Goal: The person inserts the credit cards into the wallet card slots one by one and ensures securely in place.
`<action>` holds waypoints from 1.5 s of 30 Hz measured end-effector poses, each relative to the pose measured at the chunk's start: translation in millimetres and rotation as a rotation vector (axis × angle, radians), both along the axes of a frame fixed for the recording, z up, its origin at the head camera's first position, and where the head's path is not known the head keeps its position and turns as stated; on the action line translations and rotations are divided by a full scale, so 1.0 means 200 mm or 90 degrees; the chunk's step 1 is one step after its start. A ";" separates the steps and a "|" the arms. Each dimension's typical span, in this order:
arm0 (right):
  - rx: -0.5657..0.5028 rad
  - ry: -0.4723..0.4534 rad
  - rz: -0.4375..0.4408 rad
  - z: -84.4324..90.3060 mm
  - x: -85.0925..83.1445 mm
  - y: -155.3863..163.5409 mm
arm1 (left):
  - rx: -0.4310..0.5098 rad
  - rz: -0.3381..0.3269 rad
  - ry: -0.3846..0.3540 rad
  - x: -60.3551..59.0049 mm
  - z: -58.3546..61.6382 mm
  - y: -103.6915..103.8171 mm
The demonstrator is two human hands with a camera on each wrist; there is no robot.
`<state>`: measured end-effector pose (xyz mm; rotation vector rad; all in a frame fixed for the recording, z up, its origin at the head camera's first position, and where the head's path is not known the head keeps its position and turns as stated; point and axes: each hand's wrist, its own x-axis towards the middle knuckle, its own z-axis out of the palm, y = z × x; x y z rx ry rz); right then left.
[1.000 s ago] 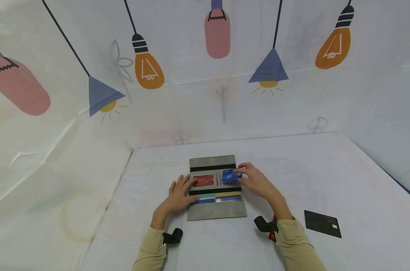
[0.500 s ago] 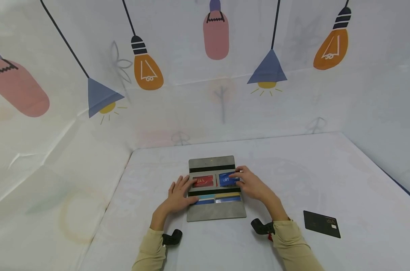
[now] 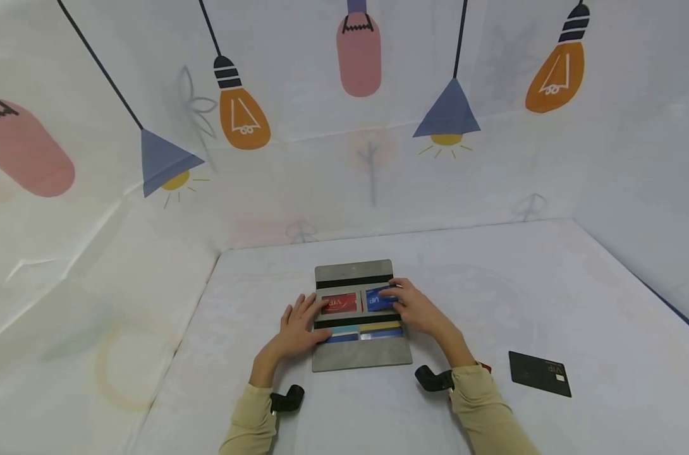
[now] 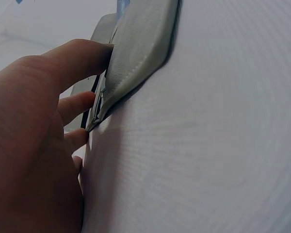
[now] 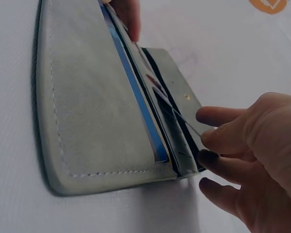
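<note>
A grey wallet (image 3: 361,359) lies unfolded on the table. My left hand (image 3: 296,327) rests on its left edge, fingers spread, with the thumb over the lower pockets and a finger touching a red VIP card (image 3: 340,303) in the upper left slot. At the upper right slot, my right hand (image 3: 423,313) pinches a blue VIP card (image 3: 375,300) by its right side. In the right wrist view this card (image 5: 180,115) shows as a thin edge, tilted up from the wallet (image 5: 97,107) toward the fingertips. Blue and yellow cards (image 3: 381,330) fill the lower pockets.
A black VIP card (image 3: 539,373) lies on the white table (image 3: 549,297) to the right of my right forearm. A red card (image 3: 485,367) is mostly hidden under the right wrist. Behind the table hangs a white sheet (image 3: 310,183) printed with lamps.
My right hand has moved slightly left and down, bringing the blue card further over the upper right slot and straighter. The left hand has kept its place on the wallet.
</note>
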<state>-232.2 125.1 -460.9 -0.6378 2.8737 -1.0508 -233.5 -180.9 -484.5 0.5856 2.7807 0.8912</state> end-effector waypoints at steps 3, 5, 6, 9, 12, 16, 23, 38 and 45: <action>0.005 -0.014 -0.005 0.01 -0.01 -0.02 | 0.007 -0.001 -0.001 0.00 0.01 0.00; 0.009 -0.030 -0.009 0.01 -0.01 -0.03 | 0.010 0.000 -0.002 0.00 0.01 0.00; 0.012 -0.036 -0.010 0.01 -0.01 -0.04 | 0.010 0.001 -0.001 0.00 0.01 0.00; 0.015 -0.067 -0.016 0.01 -0.01 -0.07 | 0.008 0.001 -0.001 0.00 0.01 0.00; 0.028 -0.086 -0.019 0.01 0.01 -0.10 | 0.004 0.001 -0.003 0.00 0.01 0.00; 0.048 -0.088 -0.014 0.02 0.02 -0.13 | 0.005 0.000 -0.003 0.00 0.01 0.00; 0.065 -0.076 -0.019 0.03 0.01 -0.16 | 0.016 -0.008 0.001 0.00 0.01 0.01; 0.121 -0.036 -0.026 0.01 0.01 -0.34 | 0.007 0.002 -0.009 -0.01 0.02 -0.01; 0.097 -0.024 0.018 -0.04 0.02 -0.43 | 0.005 -0.001 -0.008 -0.01 0.02 0.00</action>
